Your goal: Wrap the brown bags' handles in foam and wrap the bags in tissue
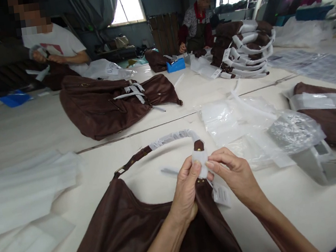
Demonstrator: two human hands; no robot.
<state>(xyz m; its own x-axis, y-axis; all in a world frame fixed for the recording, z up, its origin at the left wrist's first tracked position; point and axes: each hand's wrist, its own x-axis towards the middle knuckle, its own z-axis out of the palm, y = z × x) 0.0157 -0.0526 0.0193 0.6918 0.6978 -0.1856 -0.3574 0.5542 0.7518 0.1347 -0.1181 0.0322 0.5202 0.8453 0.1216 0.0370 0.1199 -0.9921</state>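
A dark brown handbag (131, 228) lies in front of me. Its curved strap is partly wrapped in white tissue (172, 137). Near the strap's right end, a white foam wrap (201, 164) sits around the fitting, just above two small brass studs. My left hand (187, 185) grips this wrapped part, thumb pressed on its front. At the wrap's right edge, my right hand (233, 173) pinches with thumb and forefinger. A white hang tag (221, 195) dangles behind the strap's base, and a thin white strip (170, 170) lies behind my left hand.
Clear plastic bags (235, 122) and a silver tape dispenser (325, 162) lie at right, near a wrapped brown bag (335, 121). White sheets (21, 201) cover the left. Another brown handbag (101, 105), a blue dispenser (175, 65) and stacked bags (241, 47) lie beyond. Two people work across the table.
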